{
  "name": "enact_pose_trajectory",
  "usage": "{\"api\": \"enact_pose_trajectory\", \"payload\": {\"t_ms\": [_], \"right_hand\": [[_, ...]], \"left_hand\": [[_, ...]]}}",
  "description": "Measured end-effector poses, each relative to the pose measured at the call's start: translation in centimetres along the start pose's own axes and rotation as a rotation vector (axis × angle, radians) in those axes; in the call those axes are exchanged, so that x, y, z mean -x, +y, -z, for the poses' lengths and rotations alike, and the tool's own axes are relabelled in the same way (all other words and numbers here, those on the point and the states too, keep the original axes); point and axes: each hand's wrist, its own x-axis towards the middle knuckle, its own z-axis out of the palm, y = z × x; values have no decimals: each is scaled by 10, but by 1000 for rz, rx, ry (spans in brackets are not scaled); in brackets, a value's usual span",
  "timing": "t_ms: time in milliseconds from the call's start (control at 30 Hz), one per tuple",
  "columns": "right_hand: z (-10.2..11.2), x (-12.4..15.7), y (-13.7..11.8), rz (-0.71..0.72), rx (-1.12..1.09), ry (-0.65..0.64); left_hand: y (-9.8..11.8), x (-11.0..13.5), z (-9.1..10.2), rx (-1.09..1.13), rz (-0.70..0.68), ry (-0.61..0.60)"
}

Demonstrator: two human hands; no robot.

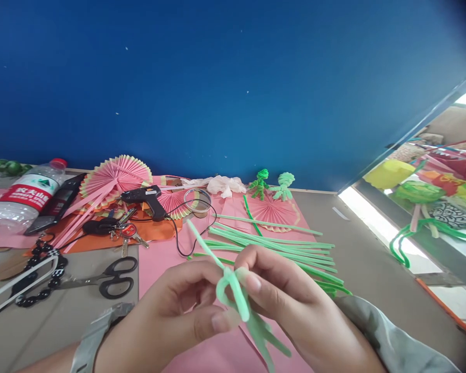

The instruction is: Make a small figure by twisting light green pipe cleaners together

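Observation:
My left hand [178, 316] and my right hand [287, 305] are both pinched on a light green pipe cleaner [236, 303] that is bent into a loop between my fingertips. One end of it sticks up and to the left, and other ends hang down below my hands. A bundle of straight green pipe cleaners [279, 248] lies just beyond my hands on pink paper [159, 264]. Two small twisted green figures [272, 185] stand at the back by the blue wall.
Black scissors [108, 280] lie left of my hands, with keys [126, 232], a black glue gun [145, 199], folded pink paper fans [116, 176], a water bottle [23, 194], a phone [54, 204] and black beads [42, 274]. Colourful craft pieces [431, 191] sit at the right.

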Motion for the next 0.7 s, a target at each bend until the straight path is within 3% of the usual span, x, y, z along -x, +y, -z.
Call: {"api": "enact_pose_trajectory", "payload": {"t_ms": [100,233,400,533,700], "right_hand": [[-1,-1,5,-12,-23,48],[-4,-4,8,36,-49,78],[-5,-3,9,47,-73,21],[-6,-2,11,43,-100,-81],[-6,-2,12,-6,-260,-152]], "left_hand": [[-4,0,0,-84,-61,81],[-4,1,0,-176,-15,210],[3,0,-8,38,-6,134],[5,2,-12,276,87,92],[6,7,-9,343,189,-17]]}}
